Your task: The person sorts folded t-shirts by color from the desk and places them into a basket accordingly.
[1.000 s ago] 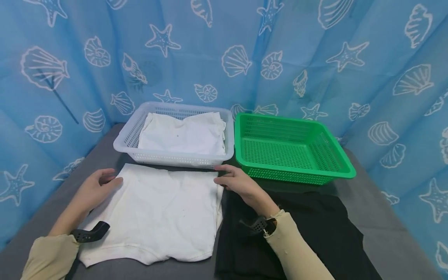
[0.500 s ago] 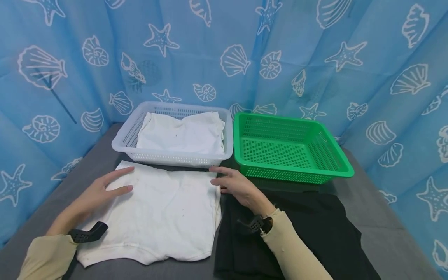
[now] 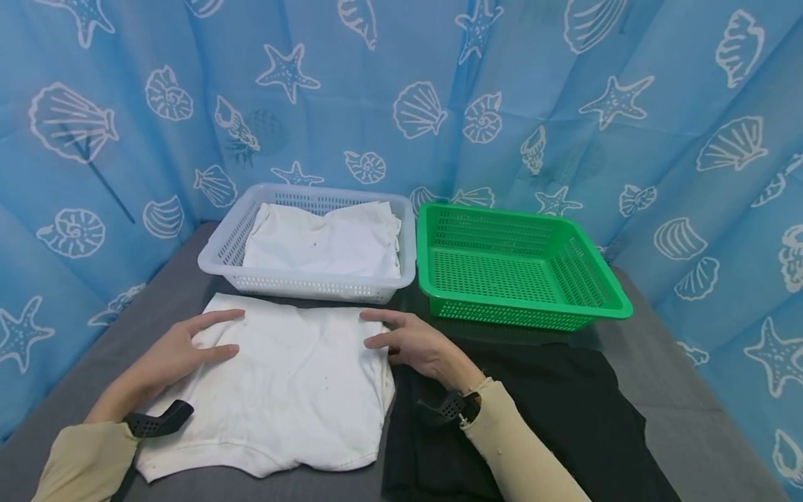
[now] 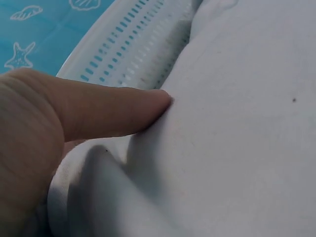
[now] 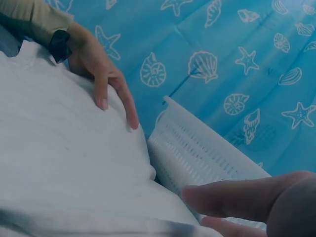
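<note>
A folded white garment (image 3: 295,383), with a curved, seamed near edge like a shirt's neckline, lies flat on the grey cloth. My left hand (image 3: 178,352) is at its far left corner, index finger and thumb stretched out over the fabric. In the left wrist view the thumb (image 4: 118,108) lies on the garment, which bulges into folds below it. My right hand (image 3: 420,345) is at the far right corner, its index finger and thumb extended over the fabric. Its other fingers are mostly hidden by the edge.
Behind the garment stands a white basket (image 3: 307,282) holding folded white cloth (image 3: 326,240). A green basket (image 3: 527,307) with nothing in it stands to its right. Black clothing (image 3: 552,404) lies under and beside my right forearm. A blue shell-print curtain (image 3: 376,90) hangs behind.
My left hand has moved right onto the garment, its fingers straightening from a curl. My right hand has shifted slightly left, farther over the far right corner. The garment lies nearly as before.
</note>
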Tool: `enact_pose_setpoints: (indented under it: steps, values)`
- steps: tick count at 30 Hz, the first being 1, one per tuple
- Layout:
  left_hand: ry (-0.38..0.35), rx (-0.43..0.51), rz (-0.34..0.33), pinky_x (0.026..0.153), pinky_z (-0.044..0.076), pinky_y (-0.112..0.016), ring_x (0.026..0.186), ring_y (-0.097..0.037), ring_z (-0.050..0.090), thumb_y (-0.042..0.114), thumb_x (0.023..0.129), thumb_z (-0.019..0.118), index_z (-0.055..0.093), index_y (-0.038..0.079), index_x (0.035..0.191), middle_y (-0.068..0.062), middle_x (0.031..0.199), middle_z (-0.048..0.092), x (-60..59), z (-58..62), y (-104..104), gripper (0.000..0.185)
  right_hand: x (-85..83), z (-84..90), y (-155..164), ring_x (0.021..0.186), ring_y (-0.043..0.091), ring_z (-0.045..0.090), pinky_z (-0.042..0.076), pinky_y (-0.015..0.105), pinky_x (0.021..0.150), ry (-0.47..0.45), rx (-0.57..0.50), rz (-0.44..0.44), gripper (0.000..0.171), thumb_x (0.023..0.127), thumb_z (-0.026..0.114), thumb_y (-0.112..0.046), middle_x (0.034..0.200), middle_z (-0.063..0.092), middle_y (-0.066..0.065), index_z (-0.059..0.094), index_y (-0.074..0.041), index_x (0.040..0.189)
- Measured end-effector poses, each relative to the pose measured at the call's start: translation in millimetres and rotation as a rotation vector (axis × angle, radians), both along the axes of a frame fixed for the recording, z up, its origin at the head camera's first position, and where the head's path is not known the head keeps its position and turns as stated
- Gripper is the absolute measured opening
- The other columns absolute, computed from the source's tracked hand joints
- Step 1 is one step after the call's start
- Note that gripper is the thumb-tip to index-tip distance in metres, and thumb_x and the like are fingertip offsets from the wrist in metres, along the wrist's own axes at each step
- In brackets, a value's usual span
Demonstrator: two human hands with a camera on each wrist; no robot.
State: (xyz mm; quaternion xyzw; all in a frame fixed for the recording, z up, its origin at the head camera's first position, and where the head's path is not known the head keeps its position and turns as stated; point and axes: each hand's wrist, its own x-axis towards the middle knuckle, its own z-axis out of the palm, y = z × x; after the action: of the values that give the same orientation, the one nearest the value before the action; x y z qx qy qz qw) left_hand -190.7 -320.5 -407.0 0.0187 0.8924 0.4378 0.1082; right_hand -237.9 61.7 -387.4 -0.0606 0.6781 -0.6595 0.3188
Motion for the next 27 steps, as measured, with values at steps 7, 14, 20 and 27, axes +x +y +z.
enact_pose_setpoints:
  steps: [7, 14, 20, 27]
  values:
    - [0.003, -0.01, 0.024, 0.098, 0.012, -0.078, 0.142, -0.051, 0.007, 0.05, 0.082, 0.076, 0.034, 0.015, 0.155, -0.025, 0.157, 0.02, -1.3, 0.4, 4.4, 0.091, 2.2, -1.1, -2.2, 0.111, 0.027, 0.057, 0.054, 0.042, 0.084, 0.062, 0.01, 0.018, 0.067, 0.081, 0.073, 0.009, 0.135, 0.052, 0.012, 0.053, -0.009, 0.142]
    - [-0.02, -0.026, 0.03, 0.097, 0.013, -0.078, 0.141, -0.053, 0.006, 0.051, 0.082, 0.076, 0.031, 0.014, 0.156, -0.027, 0.157, 0.018, -1.0, -1.4, 5.2, 0.095, 3.2, -2.5, -2.8, 0.107, 0.026, 0.059, 0.053, 0.041, 0.084, 0.081, 0.042, 0.004, 0.069, 0.078, 0.073, 0.013, 0.129, 0.056, 0.014, 0.053, -0.006, 0.141]
    - [-0.017, -0.022, 0.032, 0.097, 0.014, -0.078, 0.14, -0.054, 0.007, 0.052, 0.082, 0.076, 0.031, 0.013, 0.156, -0.027, 0.157, 0.018, 1.8, -1.4, 5.5, 0.095, 3.9, -2.9, -3.6, 0.105, 0.026, 0.06, 0.053, 0.041, 0.085, 0.082, 0.065, -0.001, 0.069, 0.077, 0.071, 0.014, 0.128, 0.056, 0.014, 0.053, -0.005, 0.141]
    - [-0.005, -0.022, 0.035, 0.097, 0.014, -0.077, 0.14, -0.053, 0.008, 0.052, 0.081, 0.077, 0.032, 0.013, 0.155, -0.027, 0.157, 0.019, 0.8, -0.8, 6.2, 0.095, 3.7, -1.9, -3.6, 0.104, 0.026, 0.061, 0.053, 0.04, 0.085, 0.083, 0.08, -0.009, 0.07, 0.076, 0.071, 0.013, 0.124, 0.058, 0.013, 0.053, -0.004, 0.14]
